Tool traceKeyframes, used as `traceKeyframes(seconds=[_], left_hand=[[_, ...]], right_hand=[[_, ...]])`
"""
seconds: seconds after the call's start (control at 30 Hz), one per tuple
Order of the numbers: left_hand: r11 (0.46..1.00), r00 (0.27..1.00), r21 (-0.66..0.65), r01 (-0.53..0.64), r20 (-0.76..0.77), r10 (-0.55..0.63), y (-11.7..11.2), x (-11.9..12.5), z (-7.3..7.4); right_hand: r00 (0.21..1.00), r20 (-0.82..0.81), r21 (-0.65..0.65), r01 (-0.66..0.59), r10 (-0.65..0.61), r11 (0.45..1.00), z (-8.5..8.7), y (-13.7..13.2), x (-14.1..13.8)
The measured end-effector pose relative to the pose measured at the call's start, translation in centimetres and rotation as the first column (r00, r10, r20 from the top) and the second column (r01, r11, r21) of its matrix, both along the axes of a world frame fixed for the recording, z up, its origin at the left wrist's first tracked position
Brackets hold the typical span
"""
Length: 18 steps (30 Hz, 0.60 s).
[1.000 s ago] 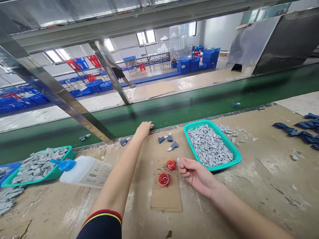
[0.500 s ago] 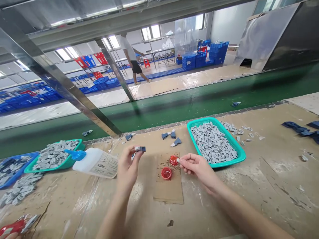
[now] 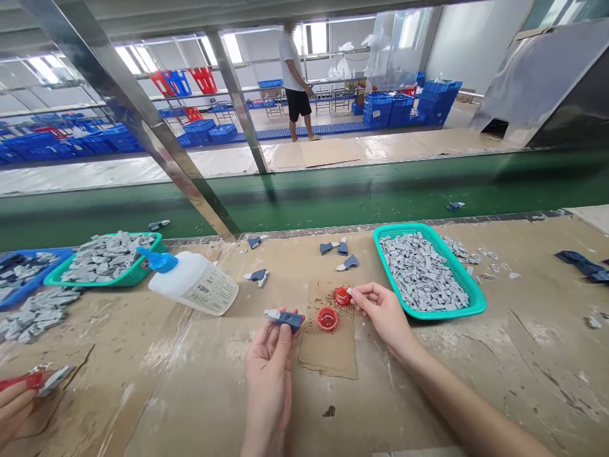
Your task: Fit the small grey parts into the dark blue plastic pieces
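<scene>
My left hand (image 3: 272,362) grips a navy plastic part (image 3: 288,319) with a light grey tip, thumb on top and fingers beneath. My right hand (image 3: 380,316) pinches a small light grey plastic piece (image 3: 351,291), held at the rim of a red cap (image 3: 341,296); whether it touches the rim I cannot tell. Nearer to me stands a second red cap (image 3: 327,319) with shiny liquid inside. Both caps rest on a cardboard piece (image 3: 328,358) strewn with small brownish crumbs. A similar navy-and-grey part (image 3: 258,276) lies to the left, and several more lie beyond the caps.
A green basket (image 3: 477,303) of grey pieces stands at right, another green basket (image 3: 151,259) at left. A white bottle (image 3: 202,282) with blue nozzle leans tilted beside it. A co-worker's hand (image 3: 16,406) holds something red at lower left. Behind runs a green belt (image 3: 333,197).
My left hand has moved right and down, turning its part so the grey tip points left. The right hand stays at the far cap. The standing person has moved right; the view has shifted.
</scene>
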State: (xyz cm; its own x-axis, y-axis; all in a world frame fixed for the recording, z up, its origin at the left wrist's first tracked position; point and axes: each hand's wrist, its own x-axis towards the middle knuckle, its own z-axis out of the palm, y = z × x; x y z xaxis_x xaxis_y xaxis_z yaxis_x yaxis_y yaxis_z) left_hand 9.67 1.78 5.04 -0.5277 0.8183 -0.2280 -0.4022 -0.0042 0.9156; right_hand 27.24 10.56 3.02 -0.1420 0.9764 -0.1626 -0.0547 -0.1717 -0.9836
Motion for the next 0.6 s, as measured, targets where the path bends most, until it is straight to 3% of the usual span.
traceKeyframes(seconds=[0.27,0.6], left_hand=[[0.999,1.000,-0.040,0.000,-0.007,-0.001,0.1,1.1,0.1],[0.998,0.995,0.000,0.067,-0.071,-0.067,0.8,3.8,0.3]], right_hand=[[1.000,-0.028,-0.031,-0.006,0.005,0.999,0.2,-0.2,-0.1],[0.970,-0.123,0.052,-0.207,0.212,0.977,4.1,-2.5,0.8]])
